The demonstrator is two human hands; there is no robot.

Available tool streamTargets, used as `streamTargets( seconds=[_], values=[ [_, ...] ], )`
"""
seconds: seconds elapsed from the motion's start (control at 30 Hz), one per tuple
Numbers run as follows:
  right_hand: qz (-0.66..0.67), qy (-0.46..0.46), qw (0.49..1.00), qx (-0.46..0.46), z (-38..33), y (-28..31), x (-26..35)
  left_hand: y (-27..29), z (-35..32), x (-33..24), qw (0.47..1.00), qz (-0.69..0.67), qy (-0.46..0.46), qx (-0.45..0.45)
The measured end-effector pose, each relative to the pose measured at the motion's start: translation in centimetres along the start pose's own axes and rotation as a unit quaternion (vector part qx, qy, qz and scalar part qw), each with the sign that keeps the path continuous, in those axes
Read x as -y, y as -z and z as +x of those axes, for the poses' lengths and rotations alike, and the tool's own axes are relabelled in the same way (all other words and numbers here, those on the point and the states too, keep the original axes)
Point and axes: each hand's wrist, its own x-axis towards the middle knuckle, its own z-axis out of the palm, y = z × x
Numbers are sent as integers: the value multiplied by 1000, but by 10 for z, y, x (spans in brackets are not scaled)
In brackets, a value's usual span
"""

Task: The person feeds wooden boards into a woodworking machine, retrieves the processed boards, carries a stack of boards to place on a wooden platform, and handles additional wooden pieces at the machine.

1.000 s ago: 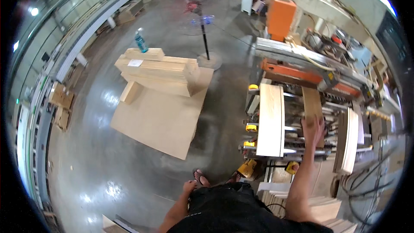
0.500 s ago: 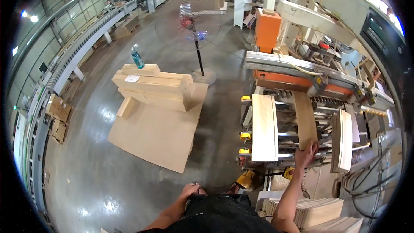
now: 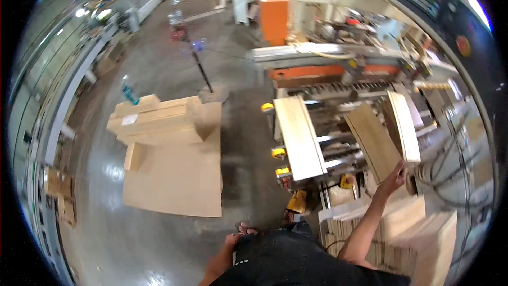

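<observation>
My right hand [image 3: 394,178] grips the near end of a brown wooden board [image 3: 373,140], which slants across the machine's rails. Just right of it, a stack of pale boards [image 3: 406,127] stands on the machine, its near end close to my fingers. On the left side of the rails lies another pale wooden board [image 3: 300,139], with no hand on it. My left hand [image 3: 232,240] hangs low beside my dark clothing, away from the boards; its fingers are too small and blurred to read.
Piled boards [image 3: 402,217] stand at lower right, near my right forearm. Yellow-capped stops [image 3: 278,153] line the machine's left edge. On the left, a wood stack [image 3: 159,119] rests on a brown sheet [image 3: 174,185]. A standing fan [image 3: 201,69] is farther back. Cables [image 3: 450,169] loop at right.
The view has swung to the right. The brown board has turned aslant and shifted toward the right-hand stack, with my right hand still at its near end. My left hand stays low.
</observation>
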Motion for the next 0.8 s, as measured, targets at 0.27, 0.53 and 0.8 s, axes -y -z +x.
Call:
streamTargets(
  seconds=[0.27,0.53,0.8],
  values=[
    [-9,83,995,58,57,72,-3,-38,14,83,922,342,-175,56],
    [210,-215,953,-48,124,72,-61,25,20,-23,934,-357,-4,-3],
    [167,-178,969,32,200,11,-116,41,26,-102,920,-329,213,9]
  ],
)
